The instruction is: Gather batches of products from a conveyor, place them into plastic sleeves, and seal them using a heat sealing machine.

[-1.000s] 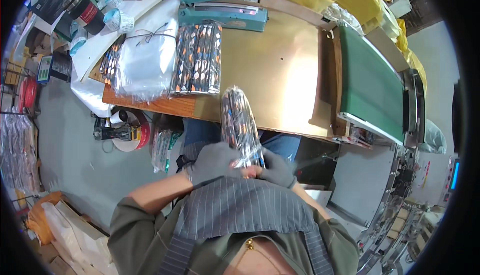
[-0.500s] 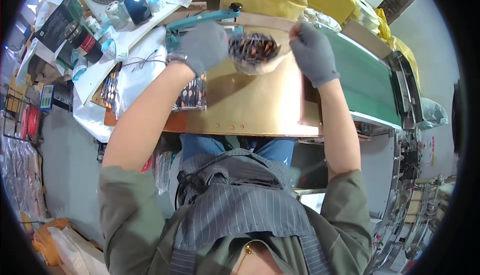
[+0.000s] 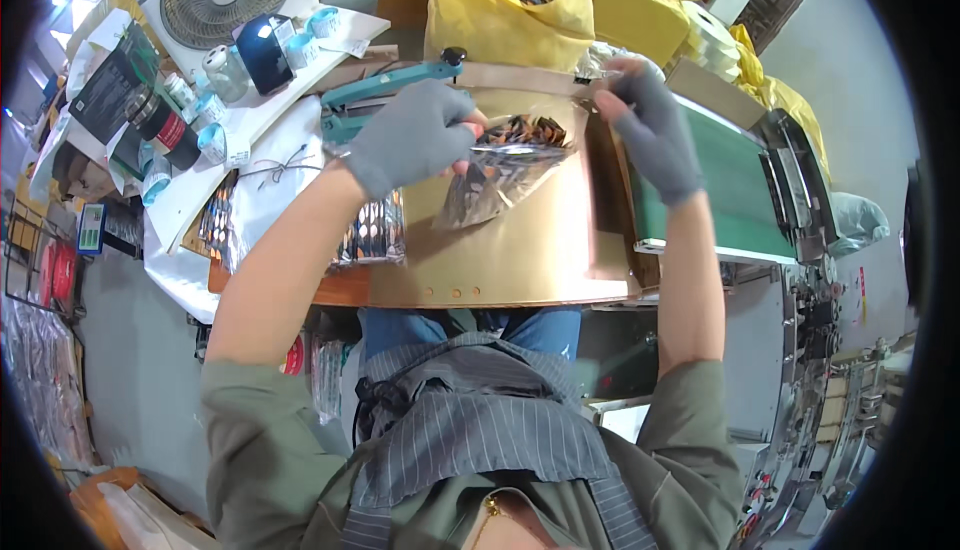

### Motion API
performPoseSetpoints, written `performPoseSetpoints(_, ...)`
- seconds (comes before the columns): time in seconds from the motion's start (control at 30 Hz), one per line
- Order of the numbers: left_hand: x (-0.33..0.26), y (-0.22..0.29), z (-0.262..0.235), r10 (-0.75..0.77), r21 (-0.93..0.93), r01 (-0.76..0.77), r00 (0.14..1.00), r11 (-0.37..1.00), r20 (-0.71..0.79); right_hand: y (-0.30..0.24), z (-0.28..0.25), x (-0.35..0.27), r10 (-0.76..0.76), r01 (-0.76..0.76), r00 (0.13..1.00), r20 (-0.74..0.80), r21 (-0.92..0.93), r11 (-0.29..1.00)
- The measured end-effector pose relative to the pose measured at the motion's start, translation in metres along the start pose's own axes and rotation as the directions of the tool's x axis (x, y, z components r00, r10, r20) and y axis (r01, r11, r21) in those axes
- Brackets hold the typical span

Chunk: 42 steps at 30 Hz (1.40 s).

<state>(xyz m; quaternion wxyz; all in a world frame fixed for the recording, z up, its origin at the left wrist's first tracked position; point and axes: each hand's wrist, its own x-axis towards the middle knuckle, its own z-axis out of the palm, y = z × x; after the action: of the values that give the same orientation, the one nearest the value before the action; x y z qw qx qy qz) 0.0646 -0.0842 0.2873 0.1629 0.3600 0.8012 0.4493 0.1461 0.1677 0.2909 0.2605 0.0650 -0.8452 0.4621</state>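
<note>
Clear foil pouch (image 3: 500, 172) of dark pieces hangs over the tabletop (image 3: 520, 250), its open mouth stretched between both gloved hands. Left hand (image 3: 410, 135) pinches the near corner; right hand (image 3: 650, 130) grips the far edge. Beyond the hands, a yellow sack (image 3: 500, 10) holds similar pieces.

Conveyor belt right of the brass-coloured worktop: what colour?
Green, plain, no pattern; the conveyor belt shows best in the head view, just beyond the right hand.
</note>
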Motion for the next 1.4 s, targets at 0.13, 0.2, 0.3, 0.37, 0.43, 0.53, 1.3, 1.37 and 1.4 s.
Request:
performPoseSetpoints(0.13,-0.012,0.041,-0.011,0.039,-0.232,-0.022,0.997,0.973,0.07,0.007,0.039,-0.01,-0.347,0.407,0.9,0.263,-0.221,0.886)
performPoseSetpoints(0.2,-0.015,0.034,-0.013,0.054,-0.219,-0.044,0.998,0.975,0.039,0.007,0.055,-0.013,-0.428,0.532,0.825,0.368,-0.254,0.808)
performPoseSetpoints(0.3,-0.007,-0.012,-0.002,0.083,-0.349,-0.129,0.986,0.928,-0.145,-0.001,0.082,-0.007,0.073,-0.095,0.986,0.149,0.151,0.984)
performPoseSetpoints(0.37,-0.008,-0.053,0.017,0.144,-0.423,-0.314,0.911,0.85,-0.386,0.01,0.094,0.014,0.268,-0.304,0.947,0.178,0.229,0.925)
performPoseSetpoints(0.43,-0.018,-0.108,0.027,-0.132,-0.386,0.072,0.982,0.92,-0.133,0.043,0.132,0.032,0.187,-0.197,0.967,0.175,0.042,0.979)
performPoseSetpoints(0.53,-0.009,-0.158,0.043,-0.307,-0.595,0.2,0.948,0.778,-0.083,0.129,0.162,0.075,0.035,-0.071,0.994,-0.1,-0.376,0.924)
performPoseSetpoints(1.3,0.038,-0.278,-0.012,-0.719,-0.627,0.493,0.677,0.603,-0.159,0.199,0.244,0.136,0.096,-0.085,0.995,-0.021,-0.678,0.73)
performPoseSetpoints(1.37,0.037,-0.282,-0.011,-0.695,-0.639,0.461,0.699,0.616,-0.166,0.196,0.244,0.136,0.087,-0.096,0.995,-0.047,-0.666,0.74)
performPoseSetpoints(1.4,0.039,-0.279,-0.01,-0.697,-0.632,0.468,0.698,0.618,-0.164,0.196,0.242,0.136,0.118,-0.109,0.993,-0.031,-0.655,0.747)
